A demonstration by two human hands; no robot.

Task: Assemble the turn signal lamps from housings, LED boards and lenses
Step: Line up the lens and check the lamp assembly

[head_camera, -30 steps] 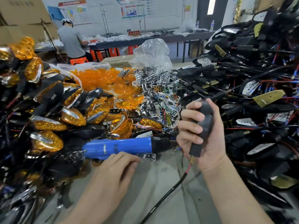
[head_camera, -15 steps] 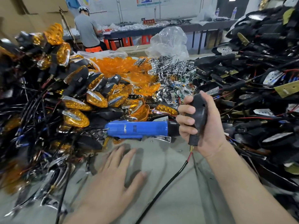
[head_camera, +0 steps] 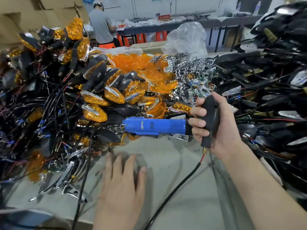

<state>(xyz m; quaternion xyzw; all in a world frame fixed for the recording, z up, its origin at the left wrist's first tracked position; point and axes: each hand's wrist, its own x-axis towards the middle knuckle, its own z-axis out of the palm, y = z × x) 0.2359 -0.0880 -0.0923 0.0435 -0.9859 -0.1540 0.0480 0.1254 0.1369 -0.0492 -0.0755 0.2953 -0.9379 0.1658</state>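
Bright blue on the electric screwdriver [head_camera: 156,127], matte black on the housing [head_camera: 210,117] in the right hand [head_camera: 222,131], red running into black down its cable [head_camera: 176,188], dimpled amber with chrome trim on the finished lamps [head_camera: 94,112], glowing orange on the loose lenses [head_camera: 132,61], mirror silver on the reflectors [head_camera: 186,67], pale grey on the surface [head_camera: 191,209].

Left hand [head_camera: 122,185]: palm down, fingers straight, slightly spread, pointing away from body; outline blurred, contact with surface below unclear. Left forearm enters from bottom edge. Right hand [head_camera: 221,130]: raised, palm facing left, fingers curled round black lamp housing [head_camera: 211,113], thumb along its right side. Right forearm bare, entering from lower right corner.
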